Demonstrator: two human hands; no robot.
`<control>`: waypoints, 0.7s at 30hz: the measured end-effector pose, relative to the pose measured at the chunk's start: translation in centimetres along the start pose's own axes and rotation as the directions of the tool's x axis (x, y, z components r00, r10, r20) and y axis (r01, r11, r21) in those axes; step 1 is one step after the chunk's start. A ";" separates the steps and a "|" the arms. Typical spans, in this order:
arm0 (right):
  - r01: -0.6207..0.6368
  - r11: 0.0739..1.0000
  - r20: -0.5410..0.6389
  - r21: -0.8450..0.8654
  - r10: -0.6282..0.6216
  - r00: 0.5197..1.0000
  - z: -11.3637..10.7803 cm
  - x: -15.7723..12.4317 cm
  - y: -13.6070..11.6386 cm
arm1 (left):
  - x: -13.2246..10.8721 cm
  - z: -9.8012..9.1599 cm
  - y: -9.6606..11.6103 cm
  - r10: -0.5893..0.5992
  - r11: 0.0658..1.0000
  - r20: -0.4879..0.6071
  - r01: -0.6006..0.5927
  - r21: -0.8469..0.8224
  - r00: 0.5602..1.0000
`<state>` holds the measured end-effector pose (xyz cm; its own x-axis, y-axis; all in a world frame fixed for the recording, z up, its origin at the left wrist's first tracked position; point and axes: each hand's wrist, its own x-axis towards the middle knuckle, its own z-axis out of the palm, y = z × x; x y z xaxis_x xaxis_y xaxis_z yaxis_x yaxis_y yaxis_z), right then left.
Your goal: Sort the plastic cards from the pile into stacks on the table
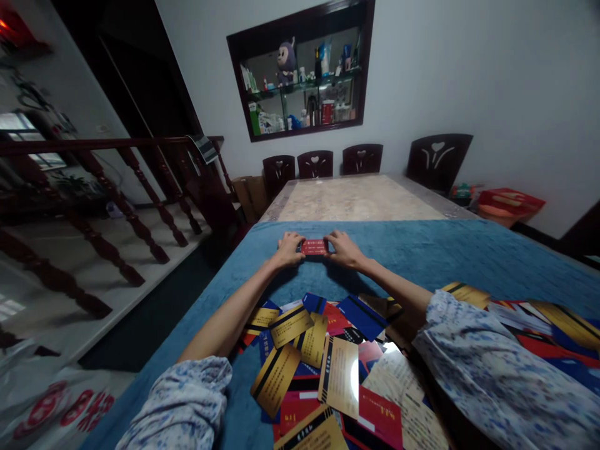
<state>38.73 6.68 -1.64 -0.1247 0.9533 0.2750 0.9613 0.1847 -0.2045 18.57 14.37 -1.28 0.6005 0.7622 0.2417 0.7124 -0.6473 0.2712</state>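
A red card [315, 247] with pale print lies flat at the far part of the blue cloth; it looks like the top of a small stack, though its depth is hard to see. My left hand [287, 250] grips its left edge with thumb and fingers. On the opposite edge, my right hand [345, 250] holds it the same way. Closer to me, between my forearms, spreads a loose heap of gold, blue and red cards, with a gold card [340, 377] on top catching the light. More mixed cards [529, 317] lie beyond my right sleeve.
The blue cloth [234, 275] covers the near part of a long table, whose bare stone-patterned top [344, 200] continues behind. Dark chairs [315, 165] stand at its far end. A wooden railing [135, 169] runs along the left. Plastic bags [60, 406] sit low at left.
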 end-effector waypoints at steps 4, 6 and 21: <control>-0.047 0.999 0.065 -0.016 0.048 0.997 0.0 0.5 0.2 | 0.9 0.7 -0.2 -0.013 1.000 0.033 0.013 0.002 0.999; -0.069 0.997 0.089 -0.019 0.070 0.994 0.1 0.7 0.4 | 1.3 0.9 -0.3 -0.016 1.000 0.045 0.016 0.002 0.999; -0.154 0.988 0.164 -0.012 0.154 0.974 0.9 2.8 1.8 | 3.5 1.3 0.3 -0.114 0.988 0.179 0.092 0.126 0.977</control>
<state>39.90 9.94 -2.08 -0.0133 0.9965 0.0826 0.9720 0.0323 -0.2328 21.33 16.90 -1.55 0.5704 0.8205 0.0381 0.8050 -0.5676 0.1726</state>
